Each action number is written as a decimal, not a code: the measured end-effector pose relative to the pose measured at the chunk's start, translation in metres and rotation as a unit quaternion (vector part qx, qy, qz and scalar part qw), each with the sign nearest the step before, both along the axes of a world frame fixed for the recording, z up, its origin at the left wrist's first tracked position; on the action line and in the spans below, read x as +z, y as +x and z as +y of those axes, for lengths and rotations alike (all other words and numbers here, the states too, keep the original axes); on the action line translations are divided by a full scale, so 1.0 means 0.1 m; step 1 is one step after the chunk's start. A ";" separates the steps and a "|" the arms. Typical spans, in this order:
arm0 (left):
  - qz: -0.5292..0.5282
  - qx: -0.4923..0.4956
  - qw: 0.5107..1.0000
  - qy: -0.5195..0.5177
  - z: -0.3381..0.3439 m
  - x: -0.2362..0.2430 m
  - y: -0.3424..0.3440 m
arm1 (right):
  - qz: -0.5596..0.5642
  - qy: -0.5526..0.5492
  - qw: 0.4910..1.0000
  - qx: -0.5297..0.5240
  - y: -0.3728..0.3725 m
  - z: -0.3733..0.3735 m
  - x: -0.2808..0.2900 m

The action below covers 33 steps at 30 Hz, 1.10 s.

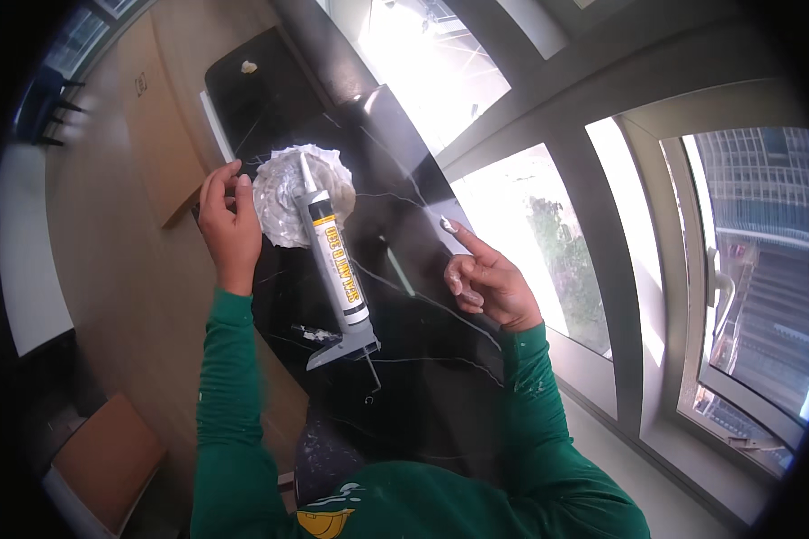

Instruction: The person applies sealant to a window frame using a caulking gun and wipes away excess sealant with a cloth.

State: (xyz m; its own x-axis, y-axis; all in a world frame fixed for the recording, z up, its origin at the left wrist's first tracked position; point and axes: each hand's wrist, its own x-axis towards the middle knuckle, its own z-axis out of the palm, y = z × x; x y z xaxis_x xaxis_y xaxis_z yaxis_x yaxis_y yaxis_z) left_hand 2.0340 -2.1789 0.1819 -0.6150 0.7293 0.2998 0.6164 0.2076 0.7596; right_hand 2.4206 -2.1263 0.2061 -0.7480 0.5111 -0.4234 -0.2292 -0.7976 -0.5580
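Note:
A caulking gun [343, 346] loaded with a white sealant cartridge [337, 265] lies on a black, white-veined countertop [422, 341]. Its pale nozzle rests over a crumpled white sheet [283, 211], paper or plastic. My left hand [231, 225] is beside the sheet's left edge, fingers loosely bent and thumb apart; whether it touches the sheet I cannot tell. At the counter's right side, my right hand [493, 283] is raised with the index finger stretched out and a white smear on its tip. Its other fingers are curled, with whitish residue on them, and I see nothing held.
A thin, pale greenish strip [397, 268] is on the counter to the right of the cartridge. Bright windows [535, 238] with grey frames run along the right. A large cardboard-brown panel [157, 117] is at the far left, and a brown chair [112, 458] is at lower left.

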 end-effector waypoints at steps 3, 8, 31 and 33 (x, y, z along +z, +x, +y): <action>0.030 -0.164 0.986 0.009 0.62 0.30 0.50 | -0.041 0.004 0.992 -0.116 0.82 -0.11 -0.13; 0.142 -0.296 0.944 -0.023 1.82 -0.35 1.18 | -0.103 -0.008 0.964 -0.243 1.68 -0.40 -0.67; 0.265 -0.277 0.921 -0.075 2.49 -1.35 1.43 | -0.704 0.408 0.392 0.429 1.20 0.48 -4.78; 0.268 -0.280 0.919 -0.075 2.47 -1.35 1.39 | -0.700 0.426 0.350 0.454 0.96 0.58 -4.89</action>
State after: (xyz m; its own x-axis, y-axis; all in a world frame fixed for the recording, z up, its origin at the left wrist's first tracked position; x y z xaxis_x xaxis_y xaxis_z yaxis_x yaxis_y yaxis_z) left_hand 2.1725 -1.9324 0.0467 0.0759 0.9445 0.3197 0.9357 -0.1783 0.3044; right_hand 2.5169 -2.0685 -0.2832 -0.1301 0.7188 -0.6829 0.8766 0.4052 0.2596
